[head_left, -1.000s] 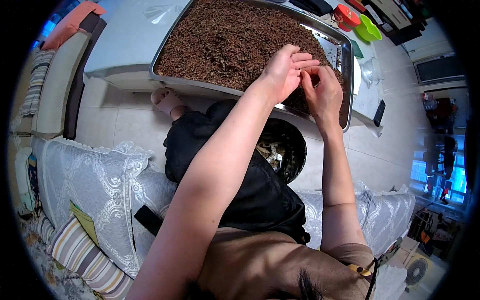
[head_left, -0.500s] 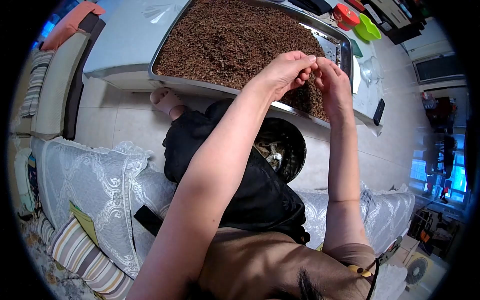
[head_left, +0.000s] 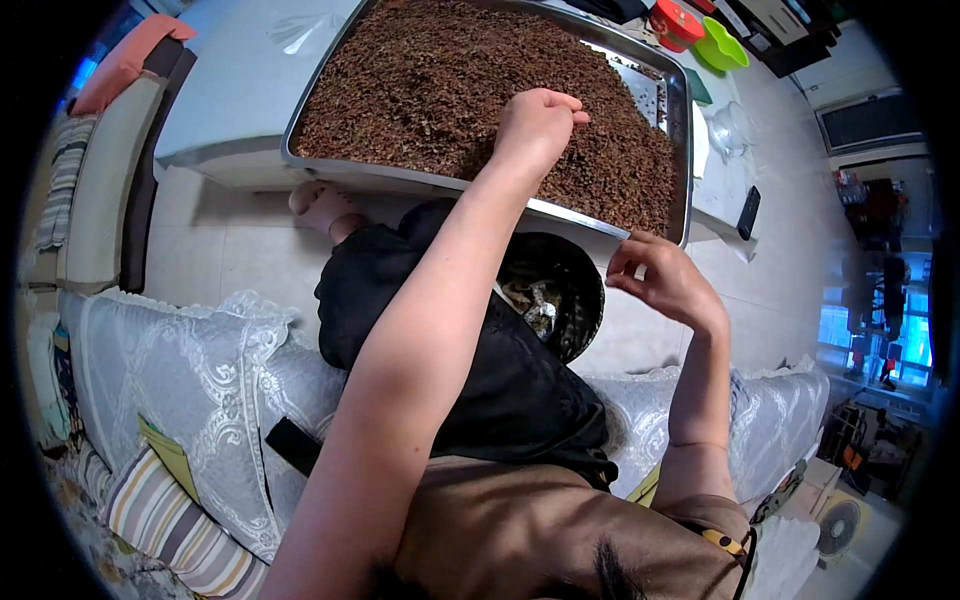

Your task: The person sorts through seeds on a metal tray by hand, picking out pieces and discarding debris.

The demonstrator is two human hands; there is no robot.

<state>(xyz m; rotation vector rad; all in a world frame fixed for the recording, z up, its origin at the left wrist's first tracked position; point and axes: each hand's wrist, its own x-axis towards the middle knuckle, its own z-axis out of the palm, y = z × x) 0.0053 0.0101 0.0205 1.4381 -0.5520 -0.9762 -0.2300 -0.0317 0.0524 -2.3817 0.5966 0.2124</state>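
Note:
A large metal tray (head_left: 400, 176) holds a heap of small reddish-brown dried bits (head_left: 430, 90), which look like Sichuan peppercorns. Over the heap, my left hand (head_left: 537, 127) is closed, thumb and fingertips together; whatever is pinched there is too small or hidden to make out. My right hand (head_left: 665, 280) is just off the tray's near right corner, above the right side of a black bin (head_left: 585, 290). Its fingers are bent and apart, with nothing visible between them. Inside the bin lies some crumpled light-coloured waste (head_left: 541, 305).
The tray rests on a white table (head_left: 230, 120). A red container (head_left: 676, 25), a green bowl (head_left: 720, 45), a clear glass dish (head_left: 730, 130) and a black remote (head_left: 748, 212) are around its right side. Below me is a lace-covered sofa (head_left: 200, 370).
My hands, fingertips together over the tray before, have separated. The right one has dropped down toward the bin and its fingers have parted; the left has shifted slightly left and stayed closed.

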